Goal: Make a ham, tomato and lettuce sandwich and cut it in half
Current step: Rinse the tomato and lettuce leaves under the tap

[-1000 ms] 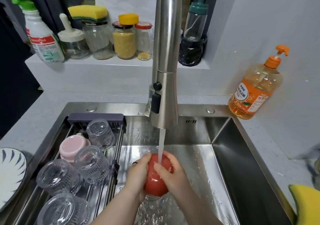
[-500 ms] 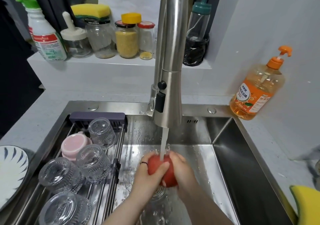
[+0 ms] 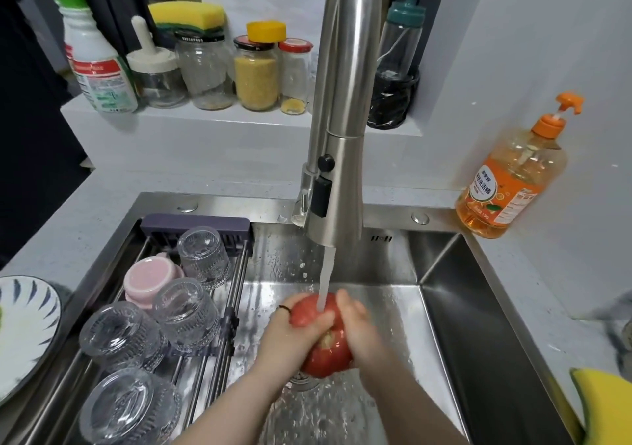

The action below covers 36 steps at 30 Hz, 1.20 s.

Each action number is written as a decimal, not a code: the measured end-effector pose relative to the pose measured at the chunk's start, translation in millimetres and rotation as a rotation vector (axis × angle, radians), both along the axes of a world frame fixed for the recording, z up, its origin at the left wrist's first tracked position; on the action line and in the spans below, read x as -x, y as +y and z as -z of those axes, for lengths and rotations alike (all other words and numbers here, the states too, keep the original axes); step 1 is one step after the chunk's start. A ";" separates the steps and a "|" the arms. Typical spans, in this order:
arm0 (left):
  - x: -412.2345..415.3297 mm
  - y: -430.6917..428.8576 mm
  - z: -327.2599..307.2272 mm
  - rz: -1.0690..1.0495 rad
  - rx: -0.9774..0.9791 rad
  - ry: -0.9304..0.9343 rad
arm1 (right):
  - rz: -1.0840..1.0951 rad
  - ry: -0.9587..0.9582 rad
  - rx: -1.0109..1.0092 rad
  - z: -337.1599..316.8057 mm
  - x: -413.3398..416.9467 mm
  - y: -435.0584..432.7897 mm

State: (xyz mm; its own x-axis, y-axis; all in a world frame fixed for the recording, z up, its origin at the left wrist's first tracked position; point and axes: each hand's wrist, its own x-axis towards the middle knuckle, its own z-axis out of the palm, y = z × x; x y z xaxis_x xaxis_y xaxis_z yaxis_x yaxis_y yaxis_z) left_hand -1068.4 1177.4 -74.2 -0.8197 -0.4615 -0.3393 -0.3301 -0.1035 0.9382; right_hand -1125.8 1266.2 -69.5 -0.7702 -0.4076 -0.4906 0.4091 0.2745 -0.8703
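Note:
A red tomato is held over the steel sink, under the water stream running from the tall faucet. My left hand, with a dark ring on one finger, grips its left side, thumb laid across the top. My right hand cups its right side with curled fingers. The tomato's stem scar faces me. Water splashes down into the drain below.
A drying rack in the sink's left half carries several upturned glasses and a pink cup. A patterned plate lies at the left. An orange soap bottle stands right, a yellow sponge lower right. Jars line the back ledge.
Both hands have turned the tomato under the stream; its stem scar now faces me and my left thumb has slid across the top.

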 end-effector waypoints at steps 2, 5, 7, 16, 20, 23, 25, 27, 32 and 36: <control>0.6 -5.4 0.9 -0.117 -0.150 -0.036 | -0.070 0.213 -0.003 10.3 -13.1 -1.5; -1.9 -1.9 5.1 -0.173 -0.255 -0.052 | 0.015 0.308 -0.044 19.7 -12.3 -5.2; -3.9 -0.5 7.1 -0.157 -0.231 -0.016 | 0.091 0.248 -0.045 18.6 -8.6 -8.6; -4.1 -1.7 7.4 -0.128 -0.043 0.019 | 0.072 -0.048 0.138 25.3 -4.1 -2.9; -6.8 5.1 10.0 -0.149 -0.058 0.015 | 0.252 -0.090 0.066 27.9 -6.5 -5.6; -10.2 3.7 9.0 -0.171 -0.115 0.019 | 0.123 -0.238 0.236 24.7 -14.2 4.0; -12.5 5.3 4.7 -0.160 -0.111 0.017 | 0.059 -0.230 0.226 19.6 -17.7 11.1; -17.3 9.8 -1.7 -0.142 -0.123 0.056 | 0.059 -0.146 0.186 10.2 -20.1 17.8; -38.5 5.0 -7.1 0.104 -0.186 0.093 | 0.027 0.064 0.192 -5.6 -33.0 39.7; -53.2 4.4 -4.7 0.133 -0.388 -0.163 | 0.046 -0.017 0.070 3.2 -54.2 36.1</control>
